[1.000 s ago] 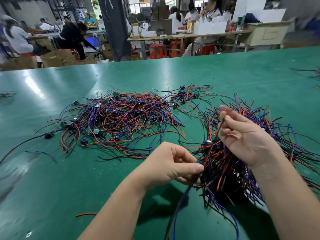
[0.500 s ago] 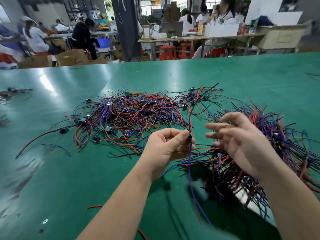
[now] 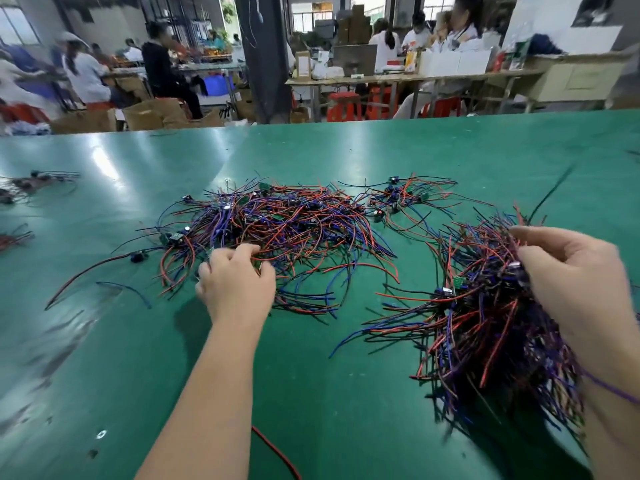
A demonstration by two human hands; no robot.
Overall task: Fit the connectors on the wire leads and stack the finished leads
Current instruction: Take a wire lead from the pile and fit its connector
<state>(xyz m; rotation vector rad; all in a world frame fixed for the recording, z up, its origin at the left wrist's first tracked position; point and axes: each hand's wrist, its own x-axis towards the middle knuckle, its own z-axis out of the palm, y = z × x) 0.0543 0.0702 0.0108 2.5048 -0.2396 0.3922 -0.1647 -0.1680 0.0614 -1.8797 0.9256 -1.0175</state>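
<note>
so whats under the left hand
The left hand is over the near edge of the loose pile of wire leads on the green table; red, blue and black wires run beneath its fingers. Whether its grip has closed on one is hidden by the hand.

Green tabletop (image 3: 329, 393), glossy. A loose pile (image 3: 294, 233) of red, blue and black wire leads is spread at centre. A denser bundle (image 3: 485, 323) is seen at right, a stray red wire (image 3: 277, 455) near the front edge.

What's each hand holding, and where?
Right hand grips the wire bundle around its middle. Left hand's fingers curl into the loose pile's near edge; a hold cannot be told.
</note>
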